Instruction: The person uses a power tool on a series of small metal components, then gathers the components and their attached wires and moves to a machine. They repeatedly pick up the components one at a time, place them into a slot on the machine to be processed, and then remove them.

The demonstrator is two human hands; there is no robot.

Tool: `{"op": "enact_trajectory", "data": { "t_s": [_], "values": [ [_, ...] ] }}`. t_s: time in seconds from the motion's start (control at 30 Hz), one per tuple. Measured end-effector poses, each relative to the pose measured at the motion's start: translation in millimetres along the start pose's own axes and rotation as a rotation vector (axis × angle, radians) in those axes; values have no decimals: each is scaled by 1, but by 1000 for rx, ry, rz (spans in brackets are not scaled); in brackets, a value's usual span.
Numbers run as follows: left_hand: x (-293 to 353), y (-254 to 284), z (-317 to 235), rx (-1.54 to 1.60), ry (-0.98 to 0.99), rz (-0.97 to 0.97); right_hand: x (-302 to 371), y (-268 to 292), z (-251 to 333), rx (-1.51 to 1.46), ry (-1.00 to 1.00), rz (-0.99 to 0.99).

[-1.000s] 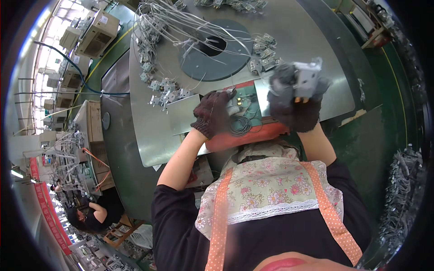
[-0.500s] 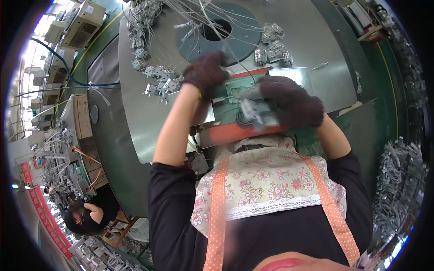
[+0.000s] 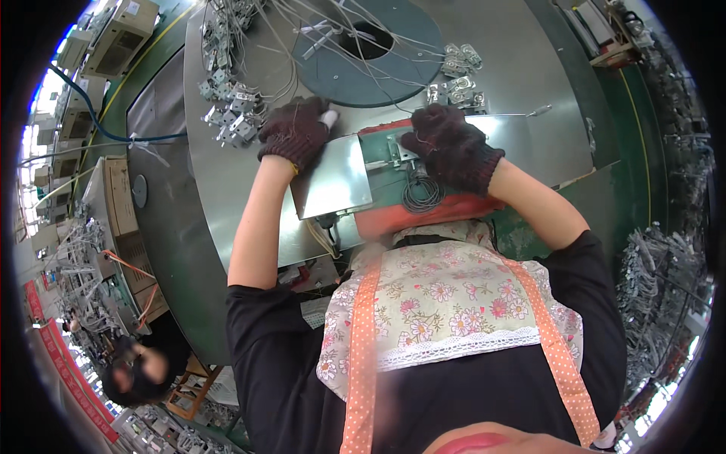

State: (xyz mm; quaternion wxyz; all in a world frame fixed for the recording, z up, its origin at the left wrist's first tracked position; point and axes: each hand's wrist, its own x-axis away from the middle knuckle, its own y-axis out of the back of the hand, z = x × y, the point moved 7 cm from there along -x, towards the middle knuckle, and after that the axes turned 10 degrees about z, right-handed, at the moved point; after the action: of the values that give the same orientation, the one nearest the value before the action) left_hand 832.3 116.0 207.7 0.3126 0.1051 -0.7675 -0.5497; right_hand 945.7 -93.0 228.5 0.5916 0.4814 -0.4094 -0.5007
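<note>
My right hand (image 3: pixel 454 150), in a dark maroon knit glove, has its fingers curled over a small metal housing (image 3: pixel 403 149) on a green fixture (image 3: pixel 384 175). The glove hides part of the housing. Just below it lies a coil of thin dark wire (image 3: pixel 422 197). My left hand (image 3: pixel 296 130), gloved alike, is closed above a shiny metal plate (image 3: pixel 336 178); a small white bit (image 3: pixel 328 119) shows at its thumb side. Whatever those fingers hold is hidden. Close to its left sits a cluster of small metal switch-like parts (image 3: pixel 236 113).
A grey round disc (image 3: pixel 370 83) with a dark centre hole lies beyond my hands, crossed by thin wires. More metal parts (image 3: pixel 456 79) stand right of it, near a small screwdriver-like tool (image 3: pixel 538 110). A red pad (image 3: pixel 431 213) edges the near side. Another person (image 3: pixel 144 367) sits far left.
My left hand has moved left, away from the fixture, uncovering the shiny plate. The right hand has shifted slightly left onto the fixture; the grey part that was blurred beneath it no longer shows there.
</note>
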Motion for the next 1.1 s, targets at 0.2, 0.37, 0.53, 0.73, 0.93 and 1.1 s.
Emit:
{"op": "enact_trajectory", "data": {
  "t_s": [0.2,0.37,0.53,0.73,0.93,1.1],
  "values": [
    [54,8,-51,13,-152,-566,7,-9,8,-20,-141,34],
    [57,-21,-105,-73,-504,-317,13,-13,14,-241,-212,-62],
    [47,-56,-147,-309,-401,-79,19,-1,15,-360,-124,-153],
    [56,-43,-148,-144,-456,-152,19,3,-20,-592,92,-108],
    [57,-58,-129,-170,-430,-346,48,52,-86,-232,41,-296],
    [57,-50,-128,-146,-411,-335,54,-7,-181,-726,-508,255]
  ]
}}
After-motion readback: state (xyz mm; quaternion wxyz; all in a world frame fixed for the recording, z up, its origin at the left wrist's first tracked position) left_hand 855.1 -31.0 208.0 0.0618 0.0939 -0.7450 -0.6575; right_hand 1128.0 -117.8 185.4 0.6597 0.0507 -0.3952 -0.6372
